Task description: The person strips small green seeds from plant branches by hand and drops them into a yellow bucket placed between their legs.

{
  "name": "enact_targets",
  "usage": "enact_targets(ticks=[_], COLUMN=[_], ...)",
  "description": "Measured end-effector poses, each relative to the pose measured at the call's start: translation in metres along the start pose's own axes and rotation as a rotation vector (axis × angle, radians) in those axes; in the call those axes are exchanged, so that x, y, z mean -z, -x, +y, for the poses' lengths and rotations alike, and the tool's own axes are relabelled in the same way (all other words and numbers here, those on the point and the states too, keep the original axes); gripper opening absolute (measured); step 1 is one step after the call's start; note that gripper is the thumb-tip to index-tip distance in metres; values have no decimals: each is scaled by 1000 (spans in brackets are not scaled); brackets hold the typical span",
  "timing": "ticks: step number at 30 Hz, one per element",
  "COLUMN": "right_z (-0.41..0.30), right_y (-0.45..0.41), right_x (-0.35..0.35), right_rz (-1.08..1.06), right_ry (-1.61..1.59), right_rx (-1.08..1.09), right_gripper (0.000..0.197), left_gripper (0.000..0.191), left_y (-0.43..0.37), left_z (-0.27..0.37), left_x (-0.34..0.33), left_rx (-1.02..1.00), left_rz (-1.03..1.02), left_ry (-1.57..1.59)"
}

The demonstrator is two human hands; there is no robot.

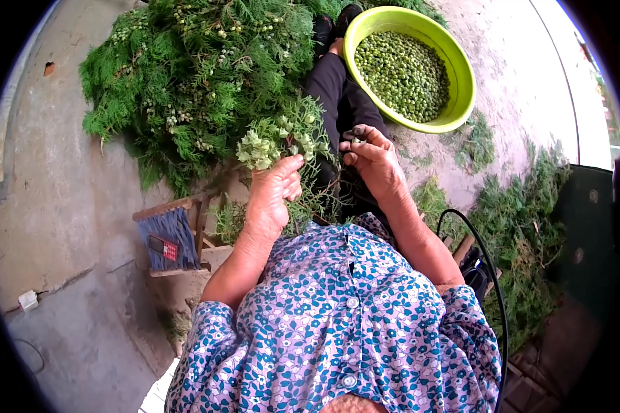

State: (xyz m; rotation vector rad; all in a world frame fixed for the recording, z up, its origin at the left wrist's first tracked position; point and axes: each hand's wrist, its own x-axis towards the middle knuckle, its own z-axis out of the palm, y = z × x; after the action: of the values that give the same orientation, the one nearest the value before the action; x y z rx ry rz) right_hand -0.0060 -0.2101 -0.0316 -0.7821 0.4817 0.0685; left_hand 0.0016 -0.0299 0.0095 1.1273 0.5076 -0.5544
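Note:
My left hand (275, 188) grips a conifer sprig (318, 199) in front of my lap, with a cluster of pale green cones (261, 149) just above the thumb. To its right my right hand (374, 160) is raised, a small greenish cone (356, 141) pinched between thumb and fingers, apart from the sprig. Beyond my right hand a yellow-green plastic basin (465, 98) holds many loose green cones (400, 75). A large heap of cut conifer branches (186, 88) bearing cones lies at the upper left, close to my legs.
A small wooden stool with a blue woven seat (191, 232) stands left of me, a red and black keypad phone (163, 248) on it. More cut foliage (522, 222) lies at the right. A black cable (501, 289) curves beside my right arm. A white box (28, 300) sits at the far left.

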Motion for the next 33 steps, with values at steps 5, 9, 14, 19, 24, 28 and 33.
enact_targets(ticks=[5, 9, 14, 19, 24, 28, 33], right_z=[-13, -1, 1, 5, 15, 3, 12], right_y=[7, 11, 11, -3, -5, 10, 13], right_x=[-5, -18, -17, 12, 8, -5, -5], right_rz=[-163, -153, -2, -138, -482, -363, -134], right_ry=[342, 659, 456, -21, -134, 214, 385], right_rx=[16, 146, 29, -61, -226, -182, -96], right_gripper=[18, 23, 19, 14, 30, 26, 10], left_gripper=[24, 22, 24, 29, 27, 22, 30], left_y=[1, 2, 2, -5, -9, 3, -2], left_z=[-1, -1, -10, -9, -7, -7, -19], left_x=[-3, -8, -6, 8, 5, -6, -4], left_rx=[2, 9, 36, 76, 125, 102, 80], left_rz=[10, 0, -72, -138, -184, -40, -52], left_ry=[5, -2, 27, 108, 151, 25, -22])
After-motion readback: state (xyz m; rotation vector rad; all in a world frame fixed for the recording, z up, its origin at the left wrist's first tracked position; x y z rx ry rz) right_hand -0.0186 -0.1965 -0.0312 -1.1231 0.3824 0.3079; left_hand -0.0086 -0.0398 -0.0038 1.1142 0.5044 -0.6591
